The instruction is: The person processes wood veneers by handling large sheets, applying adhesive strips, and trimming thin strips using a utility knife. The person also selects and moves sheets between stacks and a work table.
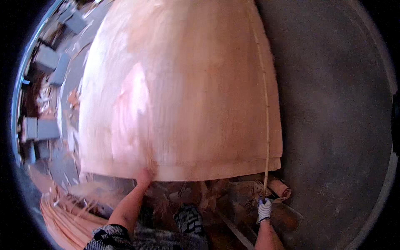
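Note:
A large stack of thin tan wood veneer sheets (200, 104) stretches away in front of me. My left hand (145, 176), bare and smeared by motion, is at the stack's near edge. Its fingers close on the near end of a pinkish loose veneer piece (131, 112), which lies over the top sheet. Low on the right, my right hand (264, 209) wears a white glove and grips the near end of a long bamboo stick (266, 112). The stick runs away from me along the right side of the stack, over the top sheet.
Torn veneer scraps (179, 191) litter the ground between me and the stack. A rolled veneer piece (280, 188) lies near my right hand. More veneer (66, 225) is heaped at the lower left. Grey blocks (41, 128) stand along the left; a grey concrete floor (333, 116) spans the right.

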Action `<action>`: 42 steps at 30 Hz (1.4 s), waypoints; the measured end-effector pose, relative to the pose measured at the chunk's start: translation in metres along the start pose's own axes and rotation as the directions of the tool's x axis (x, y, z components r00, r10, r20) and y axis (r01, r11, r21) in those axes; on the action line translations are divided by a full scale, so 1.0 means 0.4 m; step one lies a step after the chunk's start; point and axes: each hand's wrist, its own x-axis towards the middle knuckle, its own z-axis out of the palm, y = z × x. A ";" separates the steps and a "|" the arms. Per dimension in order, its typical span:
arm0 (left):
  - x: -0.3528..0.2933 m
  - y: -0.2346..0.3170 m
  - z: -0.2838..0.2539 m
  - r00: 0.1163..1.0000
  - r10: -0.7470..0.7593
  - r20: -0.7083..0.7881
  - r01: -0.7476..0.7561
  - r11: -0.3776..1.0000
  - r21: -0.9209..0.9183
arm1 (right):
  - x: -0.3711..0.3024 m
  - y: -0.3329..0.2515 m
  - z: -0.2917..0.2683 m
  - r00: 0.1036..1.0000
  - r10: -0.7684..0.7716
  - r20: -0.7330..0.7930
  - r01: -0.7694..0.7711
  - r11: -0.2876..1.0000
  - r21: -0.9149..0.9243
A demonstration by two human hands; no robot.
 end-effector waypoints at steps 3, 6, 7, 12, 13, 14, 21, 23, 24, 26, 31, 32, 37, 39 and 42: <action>-0.108 -0.300 0.052 0.826 -0.030 0.563 -0.094 0.977 0.191 | -0.073 -0.033 -0.023 0.972 0.129 0.196 -0.175 0.955 0.241; -0.278 -0.283 -0.011 0.560 -0.319 0.764 -0.187 0.850 0.492 | -0.162 -0.043 0.003 0.998 0.056 0.037 -0.062 0.981 0.185; -0.306 -0.218 -0.064 0.652 -0.316 0.689 -0.167 0.827 0.537 | -0.198 -0.062 0.003 0.997 0.025 -0.070 -0.019 0.996 0.092; -0.434 -0.138 -0.227 0.964 -0.091 0.250 -0.055 0.851 0.522 | -0.382 -0.235 -0.060 0.918 -0.136 -0.373 0.248 0.930 0.271; -0.456 -0.080 -0.290 0.970 -0.111 0.216 -0.007 0.876 0.482 | -0.414 -0.299 -0.085 0.920 -0.143 -0.365 0.260 0.920 0.295; -0.468 -0.114 -0.299 0.977 -0.106 0.187 0.002 0.875 0.485 | -0.414 -0.326 -0.084 0.909 -0.167 -0.381 0.293 0.906 0.304; -0.568 -0.339 -0.286 0.925 -0.118 0.360 0.080 0.990 0.118 | -0.394 -0.479 -0.118 0.949 -0.272 -0.158 0.308 0.706 0.637; -0.577 -0.352 -0.323 0.936 -0.021 0.352 0.021 1.000 0.003 | -0.477 -0.652 -0.157 0.951 -0.302 -0.067 0.250 0.621 0.743; -0.559 -0.376 -0.362 0.953 0.070 0.295 -0.058 0.997 -0.047 | -0.531 -0.732 -0.164 0.937 -0.343 -0.064 0.273 0.606 0.747; -0.568 -0.396 -0.442 0.956 0.068 0.285 -0.024 0.988 -0.154 | -0.633 -0.829 -0.166 0.925 -0.381 -0.005 0.261 0.624 0.737; -0.615 -0.569 -0.713 0.990 0.045 0.134 0.022 0.887 -0.461 | -0.899 -1.003 -0.142 0.860 -0.379 0.343 -0.059 0.594 0.803; -0.637 -0.627 -0.765 0.997 -0.016 0.070 0.045 0.898 -0.438 | -0.995 -1.066 -0.147 0.858 -0.428 0.284 0.018 0.578 0.816; -0.725 -0.888 -0.905 0.956 -0.245 -0.159 0.168 0.907 -0.387 | -1.277 -1.314 -0.049 0.783 -0.614 0.105 0.224 0.435 0.872; -0.728 -0.936 -0.947 0.947 -0.255 -0.194 0.142 0.877 -0.459 | -1.379 -1.429 -0.029 0.738 -0.659 0.148 0.216 0.438 0.873; -0.698 -0.944 -1.020 0.955 -0.160 -0.250 -0.007 0.830 -0.557 | -1.452 -1.603 0.030 0.645 -0.760 0.085 0.313 0.364 0.877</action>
